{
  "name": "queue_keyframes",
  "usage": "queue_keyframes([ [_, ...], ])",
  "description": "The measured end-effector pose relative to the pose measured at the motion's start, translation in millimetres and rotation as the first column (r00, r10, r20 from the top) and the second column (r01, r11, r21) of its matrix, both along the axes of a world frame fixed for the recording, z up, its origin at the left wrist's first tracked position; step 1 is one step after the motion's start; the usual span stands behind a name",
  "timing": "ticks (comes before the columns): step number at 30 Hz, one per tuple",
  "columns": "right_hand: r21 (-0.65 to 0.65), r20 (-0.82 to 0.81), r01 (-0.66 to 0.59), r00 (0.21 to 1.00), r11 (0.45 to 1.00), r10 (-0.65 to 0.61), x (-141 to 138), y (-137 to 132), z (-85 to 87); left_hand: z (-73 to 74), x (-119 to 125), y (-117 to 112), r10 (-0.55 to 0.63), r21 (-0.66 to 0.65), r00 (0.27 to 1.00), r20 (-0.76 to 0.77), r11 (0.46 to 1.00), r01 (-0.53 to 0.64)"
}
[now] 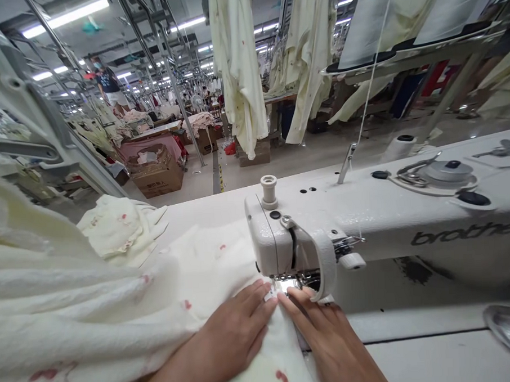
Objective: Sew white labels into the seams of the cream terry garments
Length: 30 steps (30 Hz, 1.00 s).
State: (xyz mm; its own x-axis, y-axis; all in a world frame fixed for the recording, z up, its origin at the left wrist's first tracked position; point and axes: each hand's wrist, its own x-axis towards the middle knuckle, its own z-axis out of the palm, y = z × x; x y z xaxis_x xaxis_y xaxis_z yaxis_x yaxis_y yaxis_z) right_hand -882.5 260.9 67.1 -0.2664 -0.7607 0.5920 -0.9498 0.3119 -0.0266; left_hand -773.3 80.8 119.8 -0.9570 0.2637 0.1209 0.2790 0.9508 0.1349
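Note:
Pale cream fabric with small red prints (216, 271) spreads over the sewing machine's bed and bunches up at the left. My left hand (239, 327) lies flat on this fabric, fingers stretched toward the needle area, beside a small white label-like piece (270, 291). My right hand (320, 329) rests at the fabric's right edge, fingers extended, fingertips close under the head of the white sewing machine (299, 234). The fingertips of both hands nearly meet in front of the presser foot. The needle itself is hidden by the machine head and fingers.
A folded piece of the same fabric (121, 225) lies at the table's left. Cream garments (239, 73) hang ahead. Thread cones (362, 34) stand on a rack at upper right. Cardboard boxes (157, 173) sit on the floor, and a person (107, 82) stands far off at left.

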Motion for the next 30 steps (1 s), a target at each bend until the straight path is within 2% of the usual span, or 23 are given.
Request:
queue_keyframes([
  [7, -0.037, 0.116, -0.009, 0.993, 0.999, 0.013, 3.8, 3.9, -17.2, 3.9, -2.2, -1.4, -0.01, 0.037, 1.0, -0.028, 0.999, 0.011],
  [10, 0.022, 0.094, -0.005, 0.996, 1.0, 0.003, 2.9, 5.6, -15.1, 2.5, -3.2, -2.9, 0.006, 0.041, 1.0, -0.026, 0.999, -0.005],
  [14, 0.111, 0.049, 0.062, 0.997, 0.992, -0.067, 0.6, 7.1, -8.5, -3.4, -7.9, -8.4, 0.026, 0.026, 0.999, -0.029, 0.999, -0.025],
  [19, 0.065, 0.058, 0.029, 0.998, 0.997, -0.033, 0.9, 7.6, -7.6, -5.8, -15.7, -13.9, 0.069, 0.052, 0.998, 0.001, 0.996, -0.069],
  [23, 0.09, 0.085, 0.05, 0.995, 0.995, -0.058, 6.2, 11.7, -9.3, -4.8, -15.2, -13.9, 0.074, 0.069, 0.997, -0.014, 0.995, -0.073],
  [27, 0.054, 0.048, -0.004, 0.999, 0.999, 0.001, 11.0, 16.3, -6.4, -6.3, -11.4, -12.8, 0.056, 0.061, 0.996, -0.073, 0.997, -0.052],
  [30, 0.019, -0.015, -0.052, 0.999, 0.998, 0.052, 17.1, 8.2, -4.1, -9.4, -12.6, -12.1, 0.065, 0.049, 0.993, -0.094, 0.997, -0.06],
])
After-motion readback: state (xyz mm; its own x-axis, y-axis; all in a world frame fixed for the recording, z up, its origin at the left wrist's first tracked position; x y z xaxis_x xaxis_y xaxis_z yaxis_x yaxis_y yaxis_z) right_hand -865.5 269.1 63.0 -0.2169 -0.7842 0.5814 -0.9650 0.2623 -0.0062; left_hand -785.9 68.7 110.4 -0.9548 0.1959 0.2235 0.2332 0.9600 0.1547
